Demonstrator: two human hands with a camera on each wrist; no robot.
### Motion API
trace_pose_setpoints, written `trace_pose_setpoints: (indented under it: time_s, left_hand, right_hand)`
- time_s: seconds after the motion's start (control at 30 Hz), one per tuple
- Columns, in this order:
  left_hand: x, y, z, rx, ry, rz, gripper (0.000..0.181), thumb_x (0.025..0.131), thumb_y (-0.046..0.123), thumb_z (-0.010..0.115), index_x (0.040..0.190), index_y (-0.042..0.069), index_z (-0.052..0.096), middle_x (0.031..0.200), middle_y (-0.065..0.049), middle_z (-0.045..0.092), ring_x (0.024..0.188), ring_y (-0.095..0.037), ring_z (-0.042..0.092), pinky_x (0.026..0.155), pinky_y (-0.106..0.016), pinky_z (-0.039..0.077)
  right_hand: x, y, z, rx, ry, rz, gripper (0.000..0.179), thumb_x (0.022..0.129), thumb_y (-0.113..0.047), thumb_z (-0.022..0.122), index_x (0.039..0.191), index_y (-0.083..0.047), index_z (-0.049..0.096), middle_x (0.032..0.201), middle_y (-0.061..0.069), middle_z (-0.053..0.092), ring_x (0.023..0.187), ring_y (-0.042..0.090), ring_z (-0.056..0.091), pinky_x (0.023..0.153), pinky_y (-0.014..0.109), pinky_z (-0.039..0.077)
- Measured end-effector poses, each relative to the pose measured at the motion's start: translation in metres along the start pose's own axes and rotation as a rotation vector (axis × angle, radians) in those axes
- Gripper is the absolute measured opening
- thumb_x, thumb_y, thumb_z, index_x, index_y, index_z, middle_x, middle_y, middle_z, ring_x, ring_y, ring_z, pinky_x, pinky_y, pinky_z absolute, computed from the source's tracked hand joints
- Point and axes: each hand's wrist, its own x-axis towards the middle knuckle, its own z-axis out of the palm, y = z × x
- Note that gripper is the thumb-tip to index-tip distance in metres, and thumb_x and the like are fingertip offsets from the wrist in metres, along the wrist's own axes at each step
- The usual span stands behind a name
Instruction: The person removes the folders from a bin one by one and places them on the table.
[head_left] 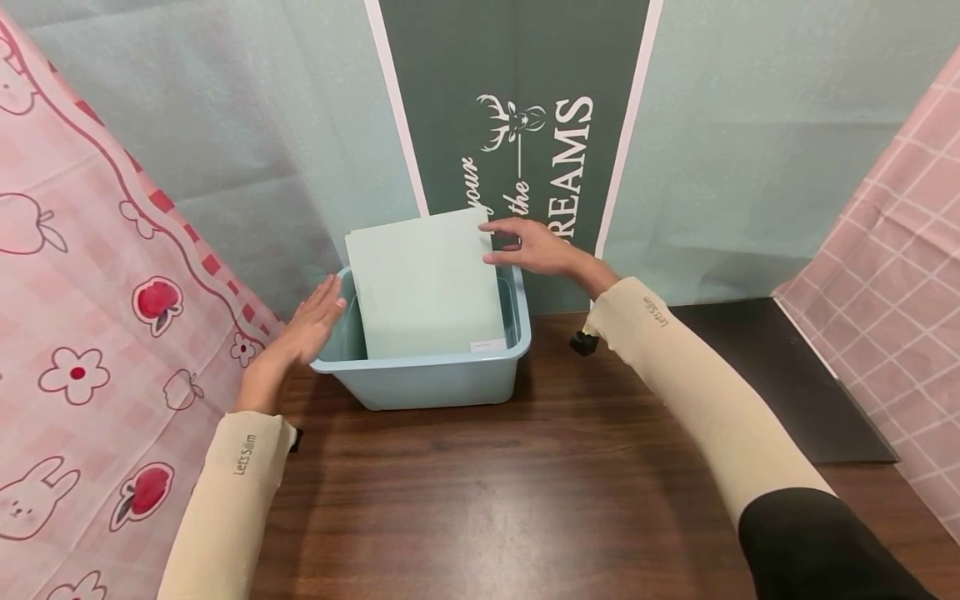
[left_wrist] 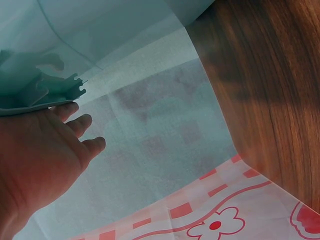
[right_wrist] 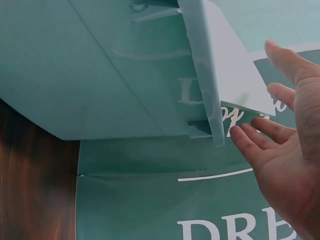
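Note:
A light blue plastic basin [head_left: 427,383] stands on the table against the back cloth. Leaning upright inside it are flat pale green folders [head_left: 427,283], their tops above the rim and a small white label [head_left: 488,345] low on the right. My left hand [head_left: 315,321] lies along the basin's left rim with fingers extended; in the left wrist view the fingertips [left_wrist: 82,122] are right at the rim's underside. At the folders' upper right corner my right hand [head_left: 536,247] is spread, thumb and fingers apart. The right wrist view has that hand [right_wrist: 280,150] beside the folder edge [right_wrist: 245,65], gripping nothing.
A flat black panel [head_left: 780,375] lies on the brown wooden table [head_left: 480,500] at the right. Pink patterned cloth [head_left: 97,317] hangs at the left, pink checked cloth [head_left: 900,250] at the right. Behind the basin is a green cloth with lettering [head_left: 517,50].

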Motion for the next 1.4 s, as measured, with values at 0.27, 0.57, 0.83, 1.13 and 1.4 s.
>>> trace_pose_setpoints:
  time_s: [0.27, 0.57, 0.83, 1.13, 1.4]
  left_hand:
    - [0.0, -0.002, -0.002, 0.009, 0.008, 0.008, 0.069, 0.116, 0.047, 0.011, 0.168, 0.005, -0.008, 0.176, -0.02, -0.013, 0.162, -0.043, -0.011, 0.128, -0.064, -0.007]
    - [0.002, -0.002, -0.003, 0.008, 0.013, 0.015, 0.072, 0.116, 0.05, 0.011, 0.169, 0.006, -0.009, 0.176, -0.02, -0.012, 0.162, -0.043, -0.01, 0.127, -0.065, -0.007]
    - [0.002, 0.0, -0.003, 0.006, 0.015, 0.008, 0.072, 0.116, 0.05, 0.012, 0.169, 0.006, -0.009, 0.176, -0.02, -0.012, 0.163, -0.042, -0.01, 0.127, -0.065, -0.008]
    - [0.003, -0.002, -0.002, 0.005, 0.013, 0.009, 0.072, 0.116, 0.049, 0.011, 0.169, 0.006, -0.008, 0.176, -0.02, -0.012, 0.163, -0.042, -0.01, 0.127, -0.065, -0.007]
    - [0.002, -0.002, 0.0, -0.002, 0.012, 0.01, 0.07, 0.116, 0.047, 0.012, 0.169, 0.005, -0.007, 0.176, -0.021, -0.011, 0.163, -0.042, -0.009, 0.128, -0.065, -0.006]
  right_hand:
    - [0.012, 0.001, 0.007, 0.11, 0.019, 0.016, 0.063, 0.1, -0.029, 0.075, 0.157, -0.013, 0.053, 0.162, 0.008, 0.05, 0.148, 0.03, 0.05, 0.119, 0.047, 0.043]
    - [0.02, 0.001, 0.012, 0.201, 0.025, 0.056, 0.063, 0.099, -0.028, 0.077, 0.156, -0.015, 0.055, 0.165, 0.007, 0.046, 0.15, 0.033, 0.047, 0.122, 0.048, 0.04]
    - [0.023, 0.0, 0.014, 0.222, 0.037, 0.089, 0.066, 0.095, -0.037, 0.081, 0.155, -0.021, 0.057, 0.165, 0.004, 0.046, 0.149, 0.033, 0.047, 0.121, 0.051, 0.04]
    - [0.022, -0.007, 0.018, 0.21, 0.021, 0.107, 0.068, 0.092, -0.035, 0.084, 0.154, -0.021, 0.058, 0.163, 0.005, 0.047, 0.139, 0.029, 0.049, 0.118, 0.047, 0.041]
    - [0.023, -0.007, 0.024, 0.242, 0.035, 0.075, 0.067, 0.09, -0.026, 0.088, 0.15, -0.019, 0.06, 0.156, 0.006, 0.05, 0.128, 0.029, 0.062, 0.111, 0.048, 0.05]
